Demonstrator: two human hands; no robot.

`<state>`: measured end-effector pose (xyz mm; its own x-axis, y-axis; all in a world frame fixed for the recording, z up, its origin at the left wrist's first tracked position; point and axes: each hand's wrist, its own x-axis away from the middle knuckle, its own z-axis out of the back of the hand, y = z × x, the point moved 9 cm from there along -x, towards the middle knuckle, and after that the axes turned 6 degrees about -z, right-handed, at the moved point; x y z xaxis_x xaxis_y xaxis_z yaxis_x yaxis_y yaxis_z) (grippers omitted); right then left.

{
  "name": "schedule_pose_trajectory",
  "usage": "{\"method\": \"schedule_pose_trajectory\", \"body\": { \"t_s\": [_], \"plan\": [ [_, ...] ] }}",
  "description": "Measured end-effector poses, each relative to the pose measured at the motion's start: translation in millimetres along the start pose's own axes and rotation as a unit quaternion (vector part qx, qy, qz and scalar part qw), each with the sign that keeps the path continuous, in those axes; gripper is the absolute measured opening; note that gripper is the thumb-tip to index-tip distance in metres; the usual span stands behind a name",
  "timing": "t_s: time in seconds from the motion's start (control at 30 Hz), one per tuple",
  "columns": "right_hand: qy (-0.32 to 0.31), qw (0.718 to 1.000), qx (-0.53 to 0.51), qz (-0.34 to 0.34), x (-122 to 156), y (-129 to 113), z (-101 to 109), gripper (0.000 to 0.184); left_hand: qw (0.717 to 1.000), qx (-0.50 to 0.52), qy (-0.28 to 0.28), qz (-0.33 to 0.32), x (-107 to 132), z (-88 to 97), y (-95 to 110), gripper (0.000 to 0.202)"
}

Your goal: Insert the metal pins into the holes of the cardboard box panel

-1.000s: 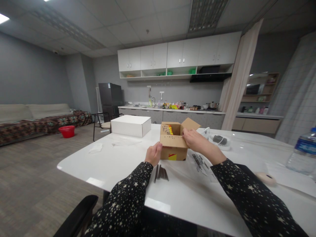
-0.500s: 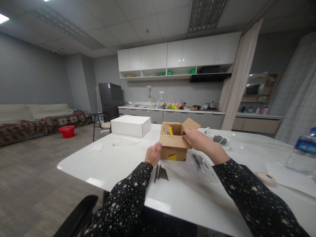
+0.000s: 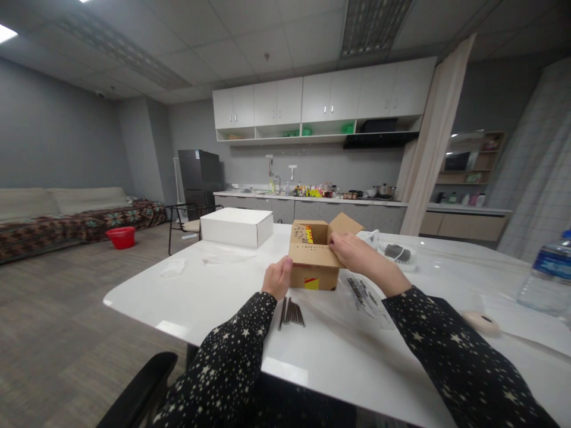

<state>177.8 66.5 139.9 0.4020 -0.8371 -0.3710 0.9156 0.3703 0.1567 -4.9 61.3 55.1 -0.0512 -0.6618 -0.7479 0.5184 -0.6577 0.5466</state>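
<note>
An open cardboard box [image 3: 323, 277] stands on the white table, its near flap [image 3: 312, 257] folded out toward me with a row of small dark dots along it. My left hand [image 3: 277, 278] is closed on the left edge of that flap, thumb on top. At the flap's far right part, the fingers of my right hand [image 3: 348, 248] are pinched together; whatever is between them is hidden. Several long dark nails [image 3: 292, 312] lie side by side below the box. Right of it is a clear plastic bag [image 3: 366, 297] with dark thin pieces inside.
A white box [image 3: 236, 227] sits at the back left of the table [image 3: 214, 285], near a crumpled white tissue [image 3: 173, 268]. To the right are a white tray with a grey item [image 3: 397, 253], a round beige object [image 3: 480, 321] and a large water bottle [image 3: 548, 276].
My right hand and forearm have shifted very slightly to the left at the flap. My left hand, the box and the nails look the same.
</note>
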Motion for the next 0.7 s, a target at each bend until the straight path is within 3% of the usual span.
{"method": "schedule_pose_trajectory", "body": {
  "t_s": [0.43, 0.7],
  "plan": [
    [0.006, 0.999, 0.01, -0.034, -0.4, 3.7, 1.6, 0.022, 1.0, 0.004, 0.001, -0.006, -0.2, -0.7, -1.6, 0.055],
    [-0.003, 0.999, -0.047, -0.012, 0.5, 3.3, 3.8, 0.026, 1.0, -0.002, 0.004, -0.018, -0.1, -0.9, -2.5, 0.054]
  ]
}}
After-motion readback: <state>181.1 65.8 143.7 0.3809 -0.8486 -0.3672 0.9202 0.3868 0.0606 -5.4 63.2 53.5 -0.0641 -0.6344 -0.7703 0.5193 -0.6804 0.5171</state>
